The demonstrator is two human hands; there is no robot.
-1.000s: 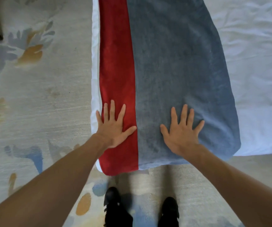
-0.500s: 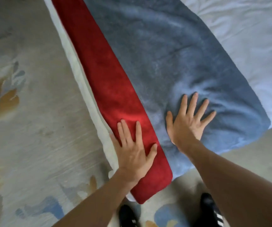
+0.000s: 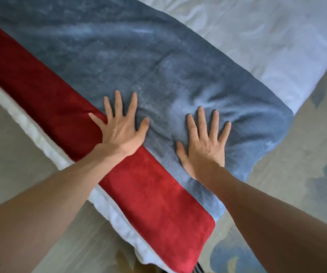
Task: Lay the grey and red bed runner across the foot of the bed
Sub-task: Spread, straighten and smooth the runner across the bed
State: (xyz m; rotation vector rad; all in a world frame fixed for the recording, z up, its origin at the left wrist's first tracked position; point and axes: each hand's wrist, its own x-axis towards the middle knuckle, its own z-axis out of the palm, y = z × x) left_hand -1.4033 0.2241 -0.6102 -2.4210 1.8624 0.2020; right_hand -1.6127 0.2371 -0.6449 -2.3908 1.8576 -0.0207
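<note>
1. White bedding covers the bed (image 3: 267, 46), which fills the upper right of our view, its sheet rumpled in soft creases; a strip of the same white shows along the lower left edge, beside the red band.

2. Pale carpet with blue and ochre patches makes up the floor (image 3: 296, 174), which we see on the right and again at the lower left of the bed.

3. The grey and red bed runner (image 3: 103, 56) lies flat on the bed, running diagonally through our view from the upper left down to the bottom centre. Its broad grey part lies toward the white sheet, and its narrower red band runs along the bed's edge. The near end hangs over the side of the bed toward us, and the grey cloth is puckered into small folds around the right hand.

4. Our two bare forearms come in from the bottom corners and reach out over the runner.

5. Our left hand (image 3: 120, 131) is spread wide, palm down, pressing on the runner just where red meets grey: the little finger lies over the red, the other fingers on the grey.

6. Our right hand (image 3: 204, 144) is also spread wide and flat, palm down, entirely on the grey part, near the left hand but apart from it. Neither hand grips anything.

7. A dark striped thing shows at the very bottom edge, too cut off for us to tell what it is.
</note>
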